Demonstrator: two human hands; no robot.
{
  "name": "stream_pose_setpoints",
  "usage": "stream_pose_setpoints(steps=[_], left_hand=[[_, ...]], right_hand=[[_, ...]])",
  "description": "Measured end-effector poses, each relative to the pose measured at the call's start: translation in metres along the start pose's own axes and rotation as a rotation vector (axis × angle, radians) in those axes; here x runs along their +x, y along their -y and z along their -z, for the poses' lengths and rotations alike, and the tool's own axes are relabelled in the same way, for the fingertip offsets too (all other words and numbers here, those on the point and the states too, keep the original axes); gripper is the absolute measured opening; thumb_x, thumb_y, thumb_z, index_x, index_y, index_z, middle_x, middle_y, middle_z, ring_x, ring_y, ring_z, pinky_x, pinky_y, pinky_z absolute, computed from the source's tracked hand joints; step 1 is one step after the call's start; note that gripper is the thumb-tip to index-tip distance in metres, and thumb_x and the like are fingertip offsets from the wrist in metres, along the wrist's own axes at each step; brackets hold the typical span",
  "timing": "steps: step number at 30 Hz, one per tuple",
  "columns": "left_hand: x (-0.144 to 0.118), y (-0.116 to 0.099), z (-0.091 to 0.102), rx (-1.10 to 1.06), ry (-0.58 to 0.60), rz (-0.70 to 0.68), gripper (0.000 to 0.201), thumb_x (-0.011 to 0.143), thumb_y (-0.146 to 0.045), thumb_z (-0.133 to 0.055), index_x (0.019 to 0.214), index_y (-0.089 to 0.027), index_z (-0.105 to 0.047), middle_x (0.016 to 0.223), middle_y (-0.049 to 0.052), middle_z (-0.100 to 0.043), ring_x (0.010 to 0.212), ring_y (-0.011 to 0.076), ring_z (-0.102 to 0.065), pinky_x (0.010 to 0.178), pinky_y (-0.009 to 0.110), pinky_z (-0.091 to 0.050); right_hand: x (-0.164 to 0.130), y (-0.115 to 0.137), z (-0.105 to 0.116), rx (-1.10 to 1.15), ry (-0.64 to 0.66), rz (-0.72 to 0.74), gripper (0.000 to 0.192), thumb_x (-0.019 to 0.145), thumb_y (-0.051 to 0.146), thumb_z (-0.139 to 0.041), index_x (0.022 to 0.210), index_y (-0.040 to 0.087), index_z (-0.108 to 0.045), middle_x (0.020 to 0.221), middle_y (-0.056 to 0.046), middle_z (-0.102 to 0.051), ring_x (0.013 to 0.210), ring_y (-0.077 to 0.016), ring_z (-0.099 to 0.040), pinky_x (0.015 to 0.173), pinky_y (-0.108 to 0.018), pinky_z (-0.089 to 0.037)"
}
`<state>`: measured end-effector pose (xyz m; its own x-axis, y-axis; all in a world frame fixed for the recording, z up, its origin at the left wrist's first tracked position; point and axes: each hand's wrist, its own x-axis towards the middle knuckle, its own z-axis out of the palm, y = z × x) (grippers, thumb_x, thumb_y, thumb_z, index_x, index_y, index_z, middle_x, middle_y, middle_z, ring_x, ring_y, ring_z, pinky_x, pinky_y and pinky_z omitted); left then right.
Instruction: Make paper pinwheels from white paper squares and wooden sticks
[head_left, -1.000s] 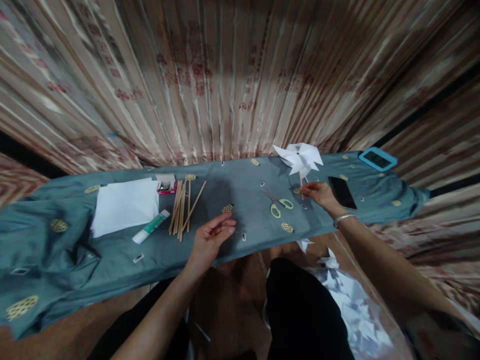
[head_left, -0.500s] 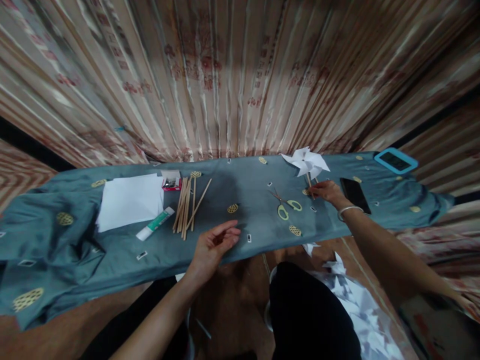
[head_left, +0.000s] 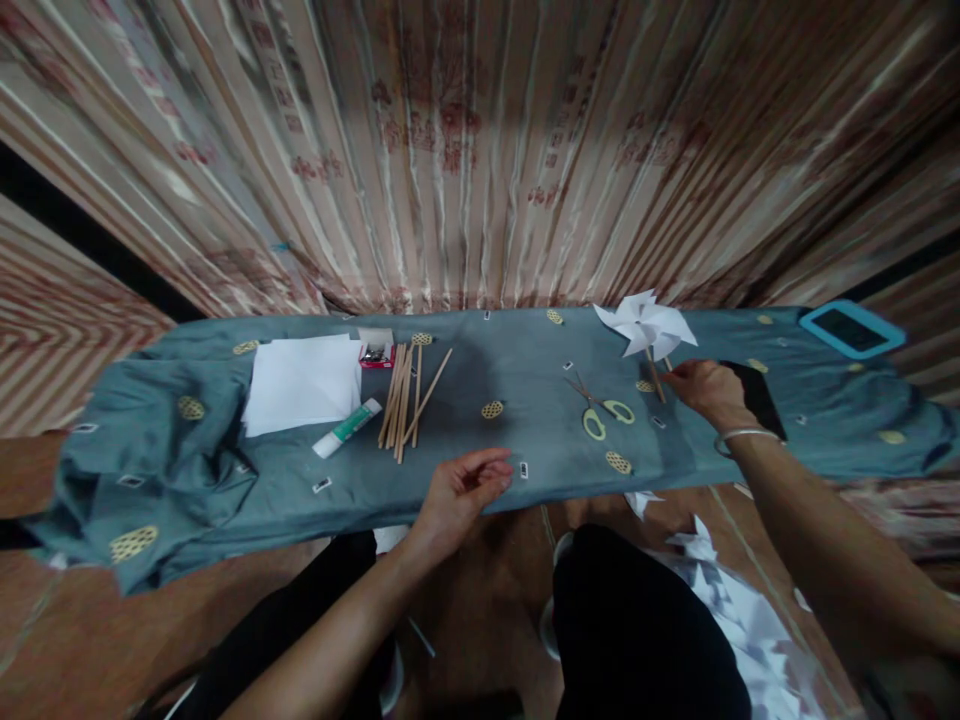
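Observation:
A white paper pinwheel lies at the right of the cloth-covered table, its wooden stick pointing toward me. A second stick end shows beside it under the blades. My right hand is just right of the sticks, fingertips close to them but seemingly off, fingers loosely bent. Over the table's front edge hovers my left hand, open and empty, fingers relaxed and apart. Between the hands, green-handled scissors rest on the cloth. Left of them lie several loose wooden sticks.
White paper sheets, a glue stick and a small red box of metal pieces are at the left. A dark phone and a blue-framed device lie at the right. Folded white paper pieces sit below the table.
The view has swung left, so things appear farther right. My right hand has drawn slightly right, away from the pinwheel's stick, seemingly letting it go. My left hand keeps its pose.

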<state>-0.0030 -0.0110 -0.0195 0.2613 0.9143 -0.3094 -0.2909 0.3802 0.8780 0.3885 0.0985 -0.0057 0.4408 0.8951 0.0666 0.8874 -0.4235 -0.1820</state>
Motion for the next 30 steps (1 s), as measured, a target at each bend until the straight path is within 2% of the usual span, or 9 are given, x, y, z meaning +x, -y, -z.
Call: stream_pose_setpoints(steps=[2,5,9,12,16,21,25,30], left_hand=[[-0.003,0.003,0.0,0.086,0.027,-0.047,0.026,0.059,-0.027,-0.081,0.082,-0.016,-0.076,0.069,0.0,-0.067,0.066,0.0106,-0.056,0.068,0.023,-0.045],[-0.009,0.003,0.002,0.27,0.054,-0.123,0.014,0.067,-0.027,-0.075,0.074,-0.015,-0.075,0.063,0.0,-0.062,0.063,0.011,-0.051,0.063,0.023,-0.041],[-0.016,-0.002,0.006,0.39,0.082,-0.13,0.013,0.073,-0.028,-0.069,0.071,-0.015,-0.072,0.066,0.001,-0.064,0.064,0.0125,-0.053,0.063,0.024,-0.039],[-0.019,-0.007,0.011,0.44,0.097,-0.169,0.022,0.079,-0.032,-0.065,0.066,-0.015,-0.069,0.062,0.0,-0.061,0.062,0.0126,-0.053,0.061,0.023,-0.039],[-0.021,-0.009,0.017,0.648,0.197,-0.279,0.036,0.089,-0.034,-0.056,0.059,-0.015,-0.063,0.061,0.0,-0.059,0.062,0.0123,-0.056,0.062,0.022,-0.039],[-0.03,0.002,0.017,0.975,0.319,-0.329,0.013,0.086,-0.022,-0.063,0.08,-0.017,-0.073,0.077,0.002,-0.07,0.076,0.016,-0.064,0.069,0.023,-0.044],[-0.042,0.004,0.014,1.046,0.401,-0.359,0.015,0.089,-0.02,-0.059,0.092,-0.019,-0.074,0.09,0.003,-0.075,0.086,0.0172,-0.067,0.077,0.024,-0.046],[-0.051,-0.001,0.017,1.102,0.444,-0.362,0.019,0.091,-0.021,-0.054,0.092,-0.019,-0.073,0.091,0.003,-0.075,0.088,0.0183,-0.068,0.078,0.026,-0.048]], right_hand=[[-0.016,0.012,-0.002,0.001,-0.019,0.036,0.02,0.08,0.029,-0.066,0.086,0.012,-0.074,0.087,-0.022,-0.073,0.076,-0.0271,-0.066,0.064,-0.036,-0.036],[-0.046,0.042,-0.015,0.093,-0.012,0.158,0.019,0.082,0.032,-0.061,0.088,0.019,-0.074,0.084,-0.01,-0.075,0.076,-0.0231,-0.067,0.064,-0.03,-0.041],[-0.089,0.104,-0.04,0.459,0.094,0.386,0.025,0.081,0.037,-0.056,0.084,0.018,-0.072,0.07,-0.004,-0.072,0.062,-0.0191,-0.064,0.06,-0.027,-0.042],[-0.111,0.16,-0.05,0.553,0.222,0.538,0.025,0.084,0.036,-0.053,0.079,0.019,-0.071,0.072,-0.003,-0.072,0.064,-0.0168,-0.063,0.061,-0.025,-0.042],[-0.117,0.234,-0.049,0.579,0.299,0.705,0.022,0.086,0.028,-0.051,0.083,0.018,-0.071,0.069,0.0,-0.07,0.061,-0.0133,-0.06,0.059,-0.022,-0.039],[-0.107,0.31,-0.044,0.38,0.239,0.849,0.02,0.088,0.02,-0.053,0.085,0.017,-0.072,0.078,-0.003,-0.073,0.07,-0.0145,-0.062,0.064,-0.023,-0.038],[-0.107,0.338,-0.049,0.332,0.233,0.863,0.022,0.089,0.023,-0.054,0.079,0.016,-0.072,0.075,-0.003,-0.071,0.068,-0.0151,-0.06,0.063,-0.024,-0.036],[-0.117,0.335,-0.064,0.305,0.232,0.85,0.021,0.089,0.023,-0.055,0.076,0.016,-0.071,0.072,-0.003,-0.069,0.066,-0.015,-0.06,0.062,-0.024,-0.036]])
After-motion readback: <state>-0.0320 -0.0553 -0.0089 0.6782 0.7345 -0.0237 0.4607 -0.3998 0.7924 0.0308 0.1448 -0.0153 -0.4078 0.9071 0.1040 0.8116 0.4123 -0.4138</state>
